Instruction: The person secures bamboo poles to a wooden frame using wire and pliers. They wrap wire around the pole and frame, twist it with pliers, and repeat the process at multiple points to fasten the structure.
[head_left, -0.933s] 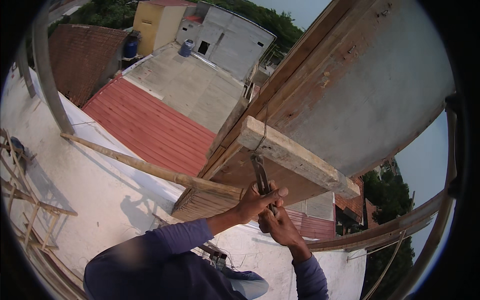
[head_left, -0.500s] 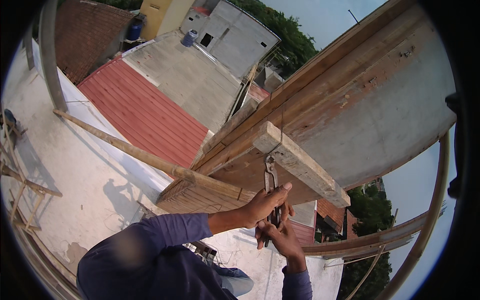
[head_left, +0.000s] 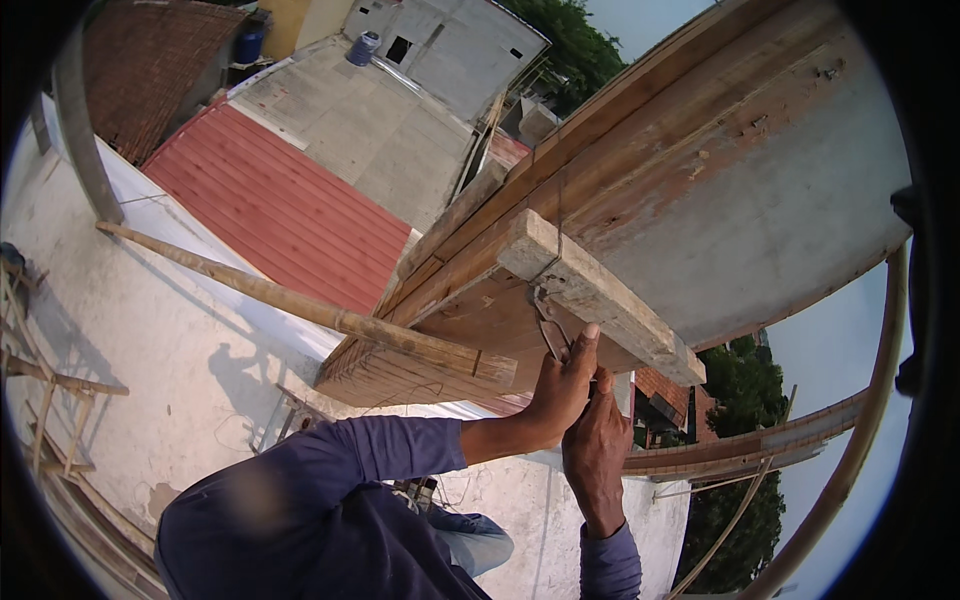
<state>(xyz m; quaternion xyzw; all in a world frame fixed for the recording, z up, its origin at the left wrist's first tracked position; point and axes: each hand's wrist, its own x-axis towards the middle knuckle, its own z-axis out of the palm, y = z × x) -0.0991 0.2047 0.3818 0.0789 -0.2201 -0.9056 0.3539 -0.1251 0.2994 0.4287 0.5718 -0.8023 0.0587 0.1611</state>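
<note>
**Both hands on a pair of pliers under a timber block**

Rooftops spread out far below: a red ribbed roof (head_left: 285, 215), a grey concrete roof (head_left: 385, 125) beyond it with a blue barrel (head_left: 249, 45) and a grey tank (head_left: 364, 48), and a pale slab (head_left: 130, 330) that carries the person's shadow. Trees close the far edge.

Close in, stacked wooden planks (head_left: 640, 150) form the side of a raised panel, and a short timber block (head_left: 600, 295) juts out across their lower edge. A thin wire (head_left: 560, 215) runs down over the planks to the block, seemingly tying the block tight against the boards.

Just under the block's near end sit the pliers (head_left: 553, 332), their metal head up at the wire and the handles slanting down into the hands. The left hand (head_left: 562, 390) is closed around the handles, thumb raised along them toward the block. The right hand (head_left: 596, 450) is wrapped just beneath and touching the left, fingers curled shut; how much of the handles it holds I cannot tell, since the left hand covers them. Two hands on one tool suggest the grip is meant for force, with the head kept where the wire meets the wood.

The pliers look dull grey and worn, slim-nosed, with only the upper part showing. A long pole (head_left: 300, 305) slants across the slab toward the planks, and a curved rail (head_left: 850, 470) bends along the right.
</note>
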